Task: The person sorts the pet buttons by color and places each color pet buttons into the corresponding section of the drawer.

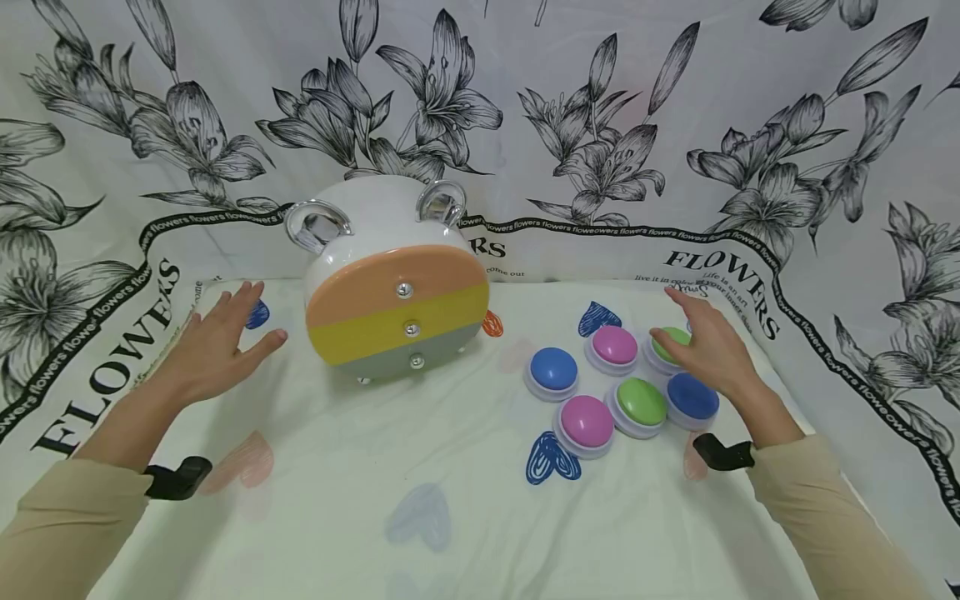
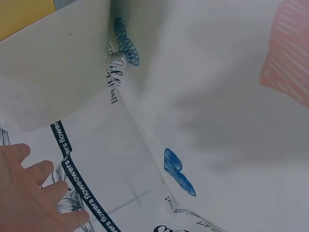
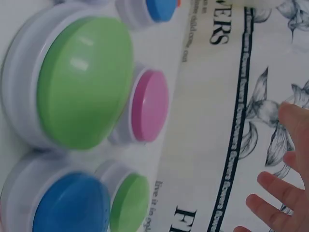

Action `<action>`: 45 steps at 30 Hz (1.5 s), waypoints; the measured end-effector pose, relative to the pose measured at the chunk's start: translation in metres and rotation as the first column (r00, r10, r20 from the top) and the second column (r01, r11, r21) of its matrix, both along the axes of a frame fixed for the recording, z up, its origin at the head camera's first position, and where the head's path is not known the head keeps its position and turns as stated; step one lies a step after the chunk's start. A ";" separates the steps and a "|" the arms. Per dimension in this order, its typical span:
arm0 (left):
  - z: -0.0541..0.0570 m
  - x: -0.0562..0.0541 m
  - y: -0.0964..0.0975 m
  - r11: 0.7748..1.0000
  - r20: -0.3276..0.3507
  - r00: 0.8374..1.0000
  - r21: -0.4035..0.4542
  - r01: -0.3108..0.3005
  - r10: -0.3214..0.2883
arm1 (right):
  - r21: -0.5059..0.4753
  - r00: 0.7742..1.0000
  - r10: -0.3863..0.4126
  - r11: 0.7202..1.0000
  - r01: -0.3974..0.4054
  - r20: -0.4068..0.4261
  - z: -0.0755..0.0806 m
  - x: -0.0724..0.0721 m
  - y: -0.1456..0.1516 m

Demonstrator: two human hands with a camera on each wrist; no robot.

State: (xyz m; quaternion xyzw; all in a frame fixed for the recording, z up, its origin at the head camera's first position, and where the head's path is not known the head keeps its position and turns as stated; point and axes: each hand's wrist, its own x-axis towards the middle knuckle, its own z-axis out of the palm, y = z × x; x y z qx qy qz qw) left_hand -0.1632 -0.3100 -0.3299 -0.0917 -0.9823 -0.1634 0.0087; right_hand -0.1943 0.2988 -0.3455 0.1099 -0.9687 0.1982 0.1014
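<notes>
My left hand [image 1: 213, 350] is held with its fingers spread over the cloth, left of a small rounded white drawer box [image 1: 360, 212]. This box has orange [image 1: 360, 292], yellow and grey drawer fronts, small clear knobs and two silver loops on top. On the right, my right hand [image 1: 712, 346] hovers with spread fingers by a group of round push buttons on white bases. Among them are a green button [image 1: 641, 402], a pink button [image 1: 587, 421] and a blue button [image 1: 553, 368]. The back green button [image 1: 667, 343] is partly hidden behind that hand. Neither hand holds anything.
A pale cloth [image 1: 337, 517] printed with hearts covers the table. Behind it and at both sides hangs a white fabric [image 1: 480, 192] with black flowers and lettering. Black straps with small mounts [image 1: 180, 479] sit at both wrists.
</notes>
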 end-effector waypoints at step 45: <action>0.029 -0.031 0.061 0.783 -0.051 0.980 0.609 -0.124 0.195 | -0.366 0.950 0.198 0.888 -0.278 -0.240 -0.001 0.000 -0.195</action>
